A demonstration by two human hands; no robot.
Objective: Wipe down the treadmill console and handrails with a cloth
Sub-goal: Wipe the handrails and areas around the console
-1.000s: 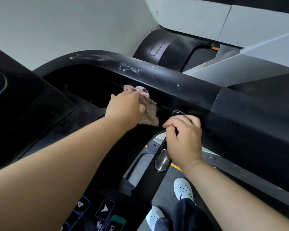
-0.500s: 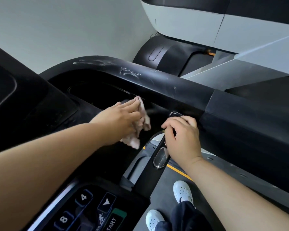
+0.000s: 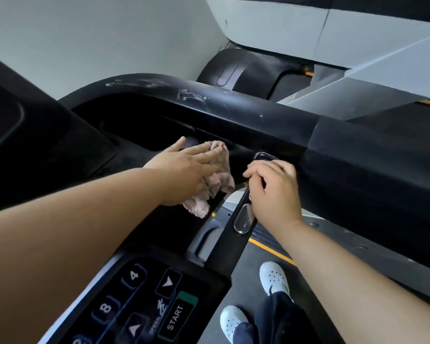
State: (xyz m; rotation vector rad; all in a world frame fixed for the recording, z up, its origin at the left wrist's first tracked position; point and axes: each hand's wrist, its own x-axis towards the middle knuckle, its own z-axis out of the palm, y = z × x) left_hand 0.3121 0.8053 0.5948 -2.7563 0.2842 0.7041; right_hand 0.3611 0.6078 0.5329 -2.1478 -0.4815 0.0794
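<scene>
My left hand [image 3: 186, 170] lies flat with straight fingers on a pinkish cloth [image 3: 214, 187], pressing it against the black inner face of the treadmill console [image 3: 139, 155], just below the curved top handrail [image 3: 233, 105]. Part of the cloth hangs down under my palm. My right hand [image 3: 273, 189] grips the black inner grip bar [image 3: 236, 234] near its upper end, fingers curled round it, above the bar's silver sensor plate [image 3: 243, 219]. The handrail's top shows dusty smears.
A keypad [image 3: 144, 309] with number, arrow and START buttons sits at the bottom centre. My white shoes [image 3: 274, 278] stand on the belt below. A second treadmill [image 3: 258, 68] and a grey-white wall lie beyond the rail.
My left hand has flattened out on the cloth and slid down and left from the rail's underside onto the console face. My right hand stays gripping the bar.
</scene>
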